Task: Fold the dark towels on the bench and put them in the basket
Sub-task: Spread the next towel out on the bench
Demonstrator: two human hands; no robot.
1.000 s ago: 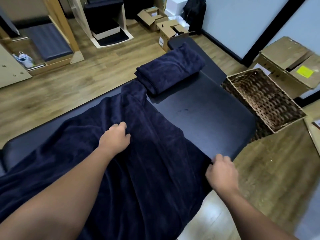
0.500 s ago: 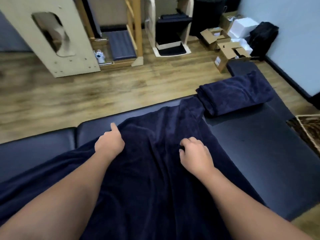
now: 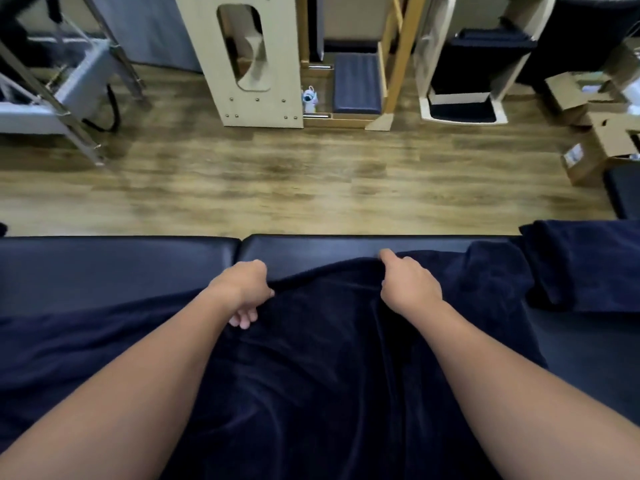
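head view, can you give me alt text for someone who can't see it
Seen from above, a left hand and a right hand grip the far edge of a dark towel spread over a black padded bench. A folded dark towel lies at the right; wood floor and furniture lie beyond.

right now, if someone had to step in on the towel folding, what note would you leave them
Left hand: grips the far edge of the spread towel, fingers curled into the cloth.
Right hand: holds the same edge a little further right.
The towel lies unfolded across the bench, wrinkled, and hangs towards the near side.
A folded towel sits on the bench at the right, touching the spread one.
The basket is out of view.
Done: one towel folded, not yet in the basket.
Left: fold the spread towel, then put both in the basket.
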